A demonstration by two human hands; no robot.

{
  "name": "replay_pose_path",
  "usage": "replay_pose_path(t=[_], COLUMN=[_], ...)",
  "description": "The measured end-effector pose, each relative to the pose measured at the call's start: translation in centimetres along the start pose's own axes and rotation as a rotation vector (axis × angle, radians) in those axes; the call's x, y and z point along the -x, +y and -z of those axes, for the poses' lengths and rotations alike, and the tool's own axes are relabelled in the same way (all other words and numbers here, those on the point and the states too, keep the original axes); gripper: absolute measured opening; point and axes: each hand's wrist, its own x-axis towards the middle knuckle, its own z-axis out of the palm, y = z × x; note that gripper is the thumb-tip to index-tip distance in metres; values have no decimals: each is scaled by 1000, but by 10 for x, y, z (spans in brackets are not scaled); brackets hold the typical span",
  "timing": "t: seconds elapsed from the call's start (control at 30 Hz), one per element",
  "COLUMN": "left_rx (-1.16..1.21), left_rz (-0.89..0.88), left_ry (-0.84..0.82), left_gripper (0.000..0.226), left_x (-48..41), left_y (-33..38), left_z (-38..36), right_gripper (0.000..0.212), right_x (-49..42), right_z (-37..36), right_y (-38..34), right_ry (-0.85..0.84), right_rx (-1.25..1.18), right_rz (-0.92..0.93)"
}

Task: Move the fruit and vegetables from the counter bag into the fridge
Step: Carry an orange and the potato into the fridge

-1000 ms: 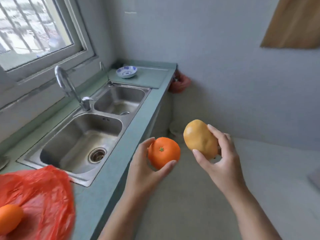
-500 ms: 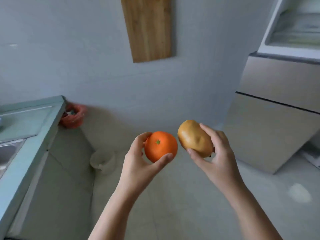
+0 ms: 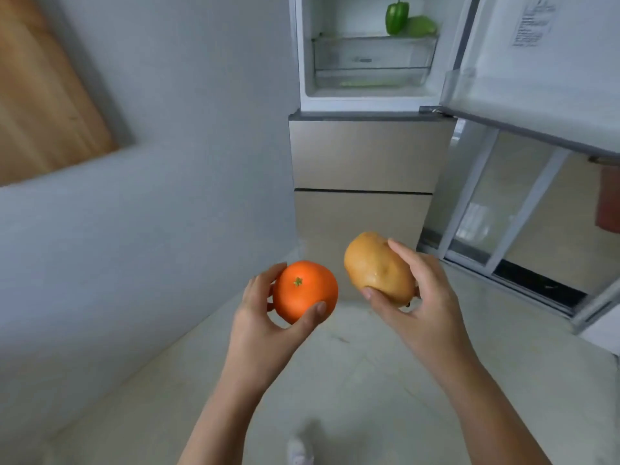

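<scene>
**Two items being carried, one per hand, toward the open fridge**

The orange (image 3: 303,290) is being held in the left hand (image 3: 265,320). The thumb is being pressed on its near lower side and the fingers are being curled round its left side, with the stalk end turned upward. The enclosing grip is judged to suit a smooth, round fruit that would roll off a flat palm.

The potato (image 3: 379,266) is being gripped in the right hand (image 3: 424,307), with the thumb at its lower end and the fingers laid along its right side. Its long axis is being held tilted. The two items are being kept near each other but apart, in the air above the floor (image 3: 352,370). One is being assigned to each hand, apparently so that two are being delivered in a single trip.

The fridge (image 3: 365,156) is being faced directly. Its upper door (image 3: 536,95) is standing swung wide to the right, so no free hand is being required for a handle.

On the glass shelf (image 3: 352,37), toward its right end, a green pepper (image 3: 397,16) is standing upright with a second green vegetable (image 3: 422,26) just beside it. This shelf is judged a likely landing place. The counter bag is not in view.

Judged stage: transport is under way and placing is not yet begun.
</scene>
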Motion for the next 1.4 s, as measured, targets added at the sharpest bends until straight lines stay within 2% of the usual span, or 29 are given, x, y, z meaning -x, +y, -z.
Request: replay_pose_path(t=[0.1, 0.37, 0.57, 0.77, 0.9, 1.13, 1.4], left_rx=[24, 126, 144, 134, 144, 146, 165], left_rz=[-25, -114, -99, -118, -140, -211, -281], left_ry=[-42, -83, -117, -120, -123, -41, 39], left_gripper=[61, 49, 72, 63, 66, 65, 62], left_x=[-65, -229, -301, -368, -414, -499, -597], left_y=[-9, -7, -19, -12, 6, 40, 66], left_z=[-18, -54, -95, -153, -198, -244, -239], right_gripper=[64, 64, 64, 63, 63, 63, 63], right_x=[-48, -195, -262, -329, -383, -480, -579], right_z=[-10, -36, -42, -24, -8, 15, -5], right_y=[21, 53, 95, 146, 178, 214, 229], right_ry=[26, 58, 69, 113, 116, 122, 148], right_rx=[33, 139, 141, 126, 96, 12, 13], right_rz=[-37, -60, -79, -46, -15, 28, 91])
